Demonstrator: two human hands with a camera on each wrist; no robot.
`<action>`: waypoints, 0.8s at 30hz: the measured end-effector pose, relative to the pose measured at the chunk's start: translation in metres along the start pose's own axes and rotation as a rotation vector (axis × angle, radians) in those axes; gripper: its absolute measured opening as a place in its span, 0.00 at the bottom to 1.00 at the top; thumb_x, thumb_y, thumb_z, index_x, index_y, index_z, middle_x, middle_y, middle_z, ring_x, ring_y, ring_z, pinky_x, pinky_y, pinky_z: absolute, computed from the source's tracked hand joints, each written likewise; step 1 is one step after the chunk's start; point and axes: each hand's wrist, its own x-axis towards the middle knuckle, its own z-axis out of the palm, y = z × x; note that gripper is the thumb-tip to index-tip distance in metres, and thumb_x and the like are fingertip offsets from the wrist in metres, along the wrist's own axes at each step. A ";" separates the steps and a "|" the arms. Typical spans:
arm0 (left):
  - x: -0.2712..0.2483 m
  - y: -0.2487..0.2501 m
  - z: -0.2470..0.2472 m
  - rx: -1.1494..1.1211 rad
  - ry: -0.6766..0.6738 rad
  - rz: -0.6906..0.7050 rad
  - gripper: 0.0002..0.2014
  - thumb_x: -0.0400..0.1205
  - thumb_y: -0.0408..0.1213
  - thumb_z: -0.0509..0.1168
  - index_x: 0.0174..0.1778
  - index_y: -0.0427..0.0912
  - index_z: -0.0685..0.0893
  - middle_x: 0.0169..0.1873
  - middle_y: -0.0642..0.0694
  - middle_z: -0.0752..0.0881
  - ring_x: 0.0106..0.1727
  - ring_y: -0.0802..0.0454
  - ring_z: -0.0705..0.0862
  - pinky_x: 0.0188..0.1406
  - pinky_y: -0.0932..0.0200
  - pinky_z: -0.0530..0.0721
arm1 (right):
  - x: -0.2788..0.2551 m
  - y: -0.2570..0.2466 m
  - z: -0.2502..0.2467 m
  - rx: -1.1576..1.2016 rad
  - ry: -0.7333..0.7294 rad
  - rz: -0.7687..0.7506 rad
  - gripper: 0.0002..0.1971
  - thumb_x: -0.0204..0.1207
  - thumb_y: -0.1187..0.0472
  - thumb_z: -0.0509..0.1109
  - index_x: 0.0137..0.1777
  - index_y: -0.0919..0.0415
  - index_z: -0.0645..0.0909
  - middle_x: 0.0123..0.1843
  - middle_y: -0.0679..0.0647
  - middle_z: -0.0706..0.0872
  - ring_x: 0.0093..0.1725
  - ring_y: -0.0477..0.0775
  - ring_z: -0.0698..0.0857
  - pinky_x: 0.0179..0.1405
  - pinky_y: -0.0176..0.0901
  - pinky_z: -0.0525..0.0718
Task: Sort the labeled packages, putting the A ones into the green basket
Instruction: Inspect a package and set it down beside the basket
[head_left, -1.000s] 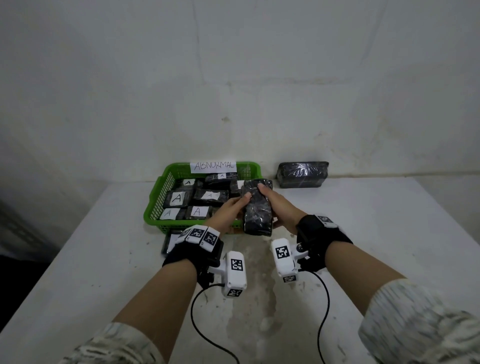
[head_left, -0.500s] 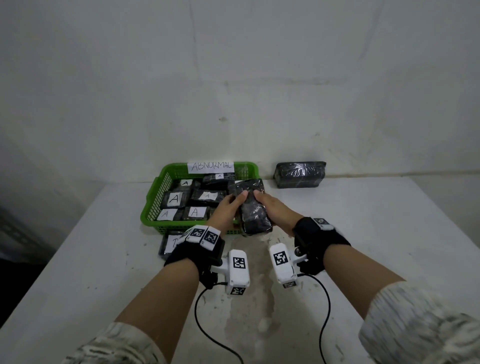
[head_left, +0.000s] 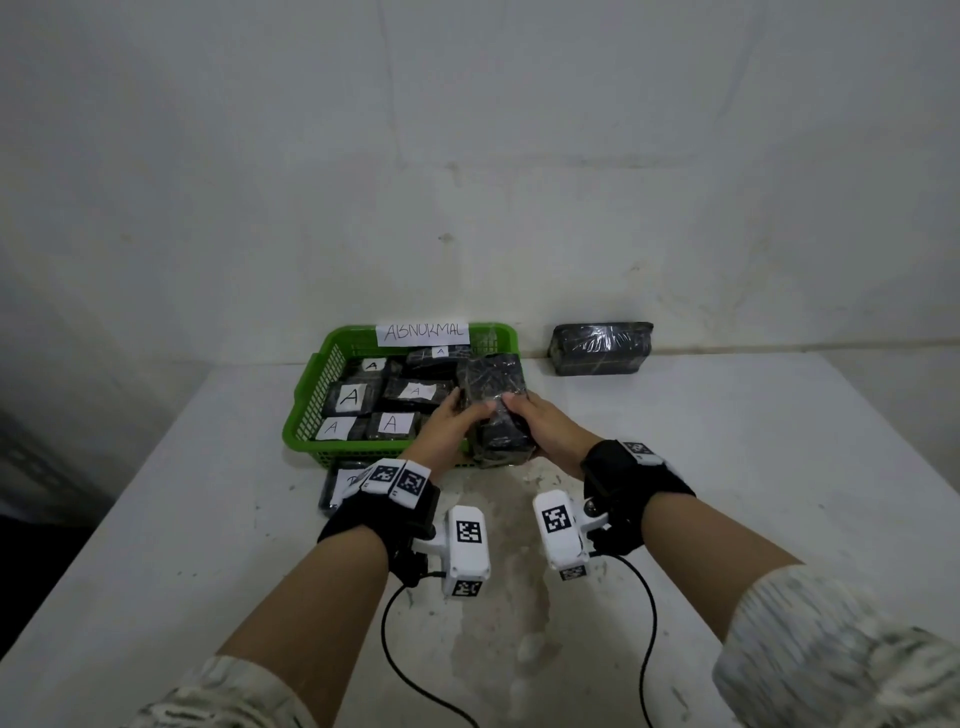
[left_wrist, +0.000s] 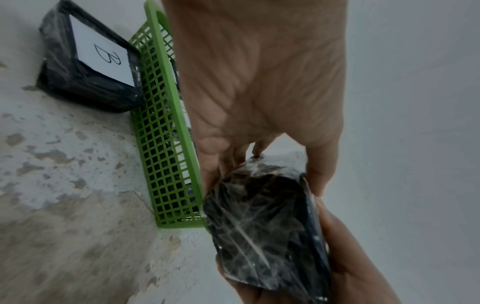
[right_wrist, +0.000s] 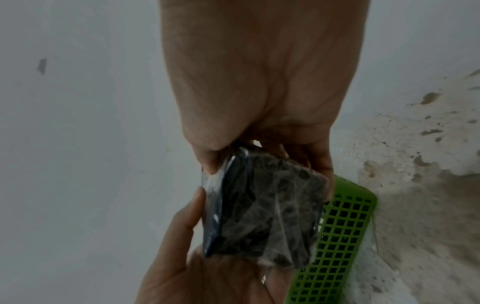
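Note:
Both hands hold one black plastic-wrapped package above the front right corner of the green basket; no label shows on its visible side. My left hand grips its left side and my right hand grips its right side. The same package fills the left wrist view and shows again, package, in the right wrist view. Several black packages with white A labels lie in the basket. A package labelled B lies on the table against the basket's front wall.
A paper sign reading ABNORMAL hangs on the basket's back rim. Another black wrapped package stands against the wall to the right of the basket. The white table has worn paint near its middle. Cables run from the wrist cameras.
Both hands have carried the package a little forward and left, toward the basket's front right corner, and its far end has tilted up.

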 end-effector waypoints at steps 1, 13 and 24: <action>-0.001 0.000 0.000 0.006 -0.011 -0.001 0.24 0.82 0.35 0.65 0.74 0.43 0.70 0.62 0.41 0.82 0.54 0.49 0.84 0.46 0.53 0.85 | 0.000 0.001 0.000 0.009 -0.002 0.006 0.19 0.88 0.53 0.53 0.73 0.61 0.71 0.63 0.57 0.83 0.51 0.48 0.85 0.36 0.31 0.84; -0.002 -0.005 -0.006 -0.039 -0.078 -0.033 0.23 0.81 0.32 0.64 0.72 0.50 0.71 0.67 0.41 0.80 0.63 0.41 0.81 0.64 0.39 0.80 | 0.002 0.004 -0.013 0.098 -0.098 0.069 0.20 0.79 0.64 0.68 0.71 0.57 0.75 0.69 0.61 0.82 0.68 0.64 0.81 0.70 0.61 0.78; -0.005 -0.003 -0.006 0.013 -0.088 0.036 0.24 0.82 0.53 0.58 0.75 0.63 0.65 0.74 0.47 0.69 0.73 0.43 0.71 0.58 0.45 0.83 | 0.003 -0.002 -0.011 0.142 -0.107 0.043 0.44 0.69 0.33 0.70 0.82 0.37 0.53 0.82 0.52 0.66 0.78 0.58 0.71 0.71 0.65 0.75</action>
